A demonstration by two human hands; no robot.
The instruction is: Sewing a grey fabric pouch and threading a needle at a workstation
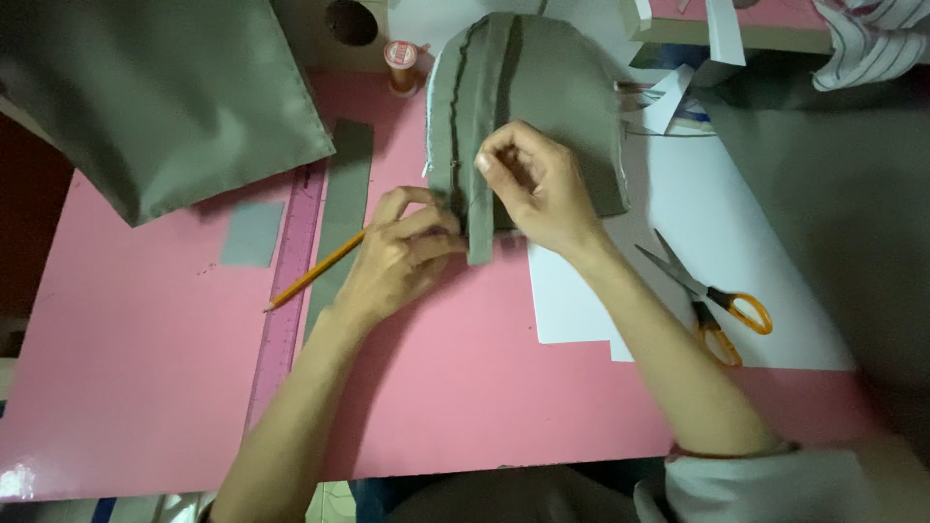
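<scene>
Near the far edge of the pink desk (136, 387), the left hand (397, 257) presses the green fabric piece (552, 87); the right hand (533, 189) pinches its centre strip with narrow fingers.

Matt grey-green cloth dome piece (542, 97); smooth pink tabletop (145, 387); white paper sheet (697, 213).

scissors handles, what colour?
Orange, on the scissors lying on white paper; the head view shows it.
</scene>
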